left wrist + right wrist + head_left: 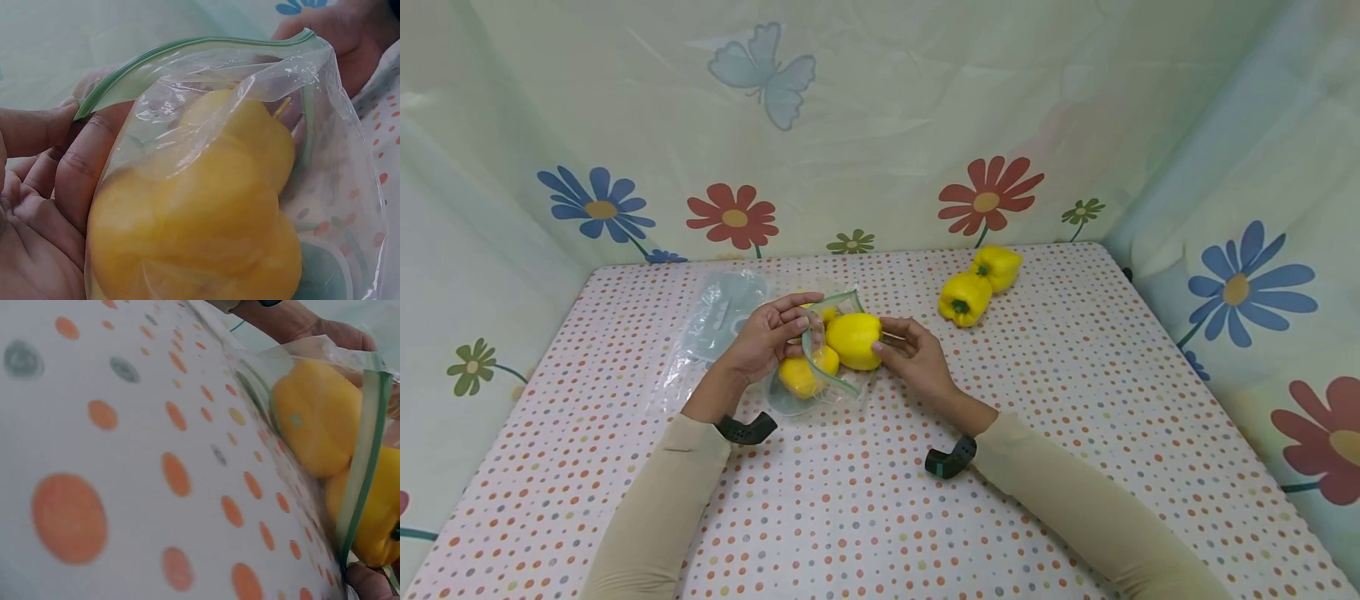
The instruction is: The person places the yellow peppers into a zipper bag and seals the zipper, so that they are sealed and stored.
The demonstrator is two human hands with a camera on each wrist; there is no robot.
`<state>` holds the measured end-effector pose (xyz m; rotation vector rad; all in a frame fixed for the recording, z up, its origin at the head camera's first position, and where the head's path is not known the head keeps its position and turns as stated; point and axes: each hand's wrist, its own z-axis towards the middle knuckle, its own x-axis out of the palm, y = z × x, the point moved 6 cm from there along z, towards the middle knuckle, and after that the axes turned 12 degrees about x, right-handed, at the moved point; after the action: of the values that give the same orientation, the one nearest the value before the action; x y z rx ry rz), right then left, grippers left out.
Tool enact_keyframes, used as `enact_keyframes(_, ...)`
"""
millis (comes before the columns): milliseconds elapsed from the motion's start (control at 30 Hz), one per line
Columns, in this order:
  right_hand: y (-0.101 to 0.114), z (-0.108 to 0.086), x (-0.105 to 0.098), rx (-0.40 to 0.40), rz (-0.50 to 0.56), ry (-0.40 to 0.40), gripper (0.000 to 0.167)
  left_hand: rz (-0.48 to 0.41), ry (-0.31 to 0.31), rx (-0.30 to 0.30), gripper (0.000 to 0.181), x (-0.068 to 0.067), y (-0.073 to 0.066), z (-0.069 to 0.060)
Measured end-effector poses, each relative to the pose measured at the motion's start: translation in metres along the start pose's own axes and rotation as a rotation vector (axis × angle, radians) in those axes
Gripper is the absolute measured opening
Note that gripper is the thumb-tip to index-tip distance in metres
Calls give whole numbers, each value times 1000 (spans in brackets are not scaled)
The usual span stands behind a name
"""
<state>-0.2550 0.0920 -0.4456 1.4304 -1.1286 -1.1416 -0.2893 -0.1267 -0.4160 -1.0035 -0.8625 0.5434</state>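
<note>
Two hands work at the middle of the head view around a clear bag (337, 169) with a green-edged mouth. Left hand (766, 333), left of centre: thumb and fingers pinched together on the green edge, clear in the left wrist view. Right hand (917, 358), just right of centre: thumb and fingers clamped on the right side of a yellow pepper (853, 342), which sits at the bag mouth at frame centre. Lower pepper (807, 375) lies in the bag, just left of and below the held one, seen through plastic. More yellow shows behind, near the left fingertips, partly hidden. Front loose pepper (965, 298), stem facing the camera, and back loose pepper (997, 267) sit right of centre in the upper half, overlapping in the frame. Clear packet (726, 312) with a blue-grey sheet lies left of the left hand. Dotted tablecloth (820, 500) fills the lower part, flowered curtain (880, 125) the top and sides. Beige sleeves (655, 500) come in from the bottom edge; black band (747, 428) at the left wrist, similar one at the right.
</note>
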Motion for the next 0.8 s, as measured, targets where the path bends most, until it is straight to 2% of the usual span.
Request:
enact_keyframes(133,-2,0,1,-12,-2,-33,45,9,10,-2,35,0,1,1)
enact_keyframes(367,-6,1,5,41,-37,-117,46,11,24,-5,34,1,0,0)
enact_keyframes(500,-4,2,8,27,-97,-157,46,14,33,-4,34,2,0,0)
enact_keyframes(667,0,2,12,33,-192,-172,44,24,40,0,34,3,-1,0)
enact_keyframes(800,1,1,11,48,-200,-165,40,36,40,-4,34,2,-1,0)
